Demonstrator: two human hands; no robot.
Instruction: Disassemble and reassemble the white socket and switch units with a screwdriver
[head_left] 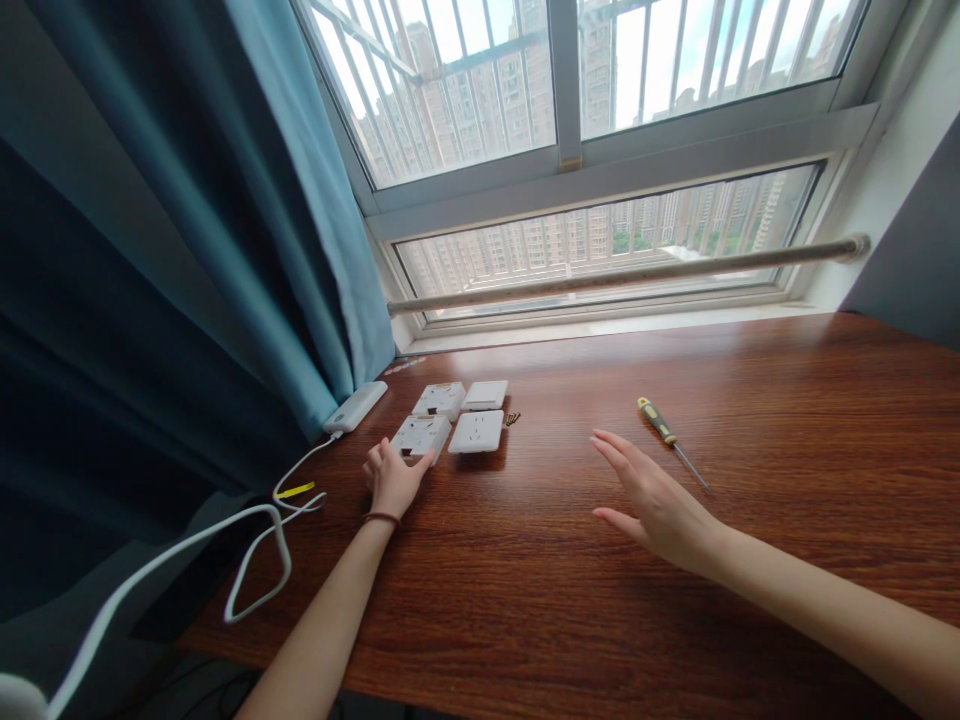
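My left hand [395, 482] is on the near white wall-socket back box [422, 434], its thumb at the right side and its fingers at the left edge. The box still lies on the table. A second back box [439, 399] sits just behind it. To the right are a white socket panel [478, 432] with slots and, behind that, a plain white switch panel [486, 394]. Several small dark screws [513, 419] lie beside the panels. My right hand [651, 497] hovers over the table, fingers stretched out and nothing in it, left of a yellow-and-grey screwdriver [657, 421].
The brown wooden table [525, 620] reaches the window sill. At the left, a white power strip [355, 407] lies by the blue curtain [330, 250]; its white cable [259, 510] with a yellow tag [295, 490] loops over the table's left edge. A horizontal rail [630, 278] crosses the window.
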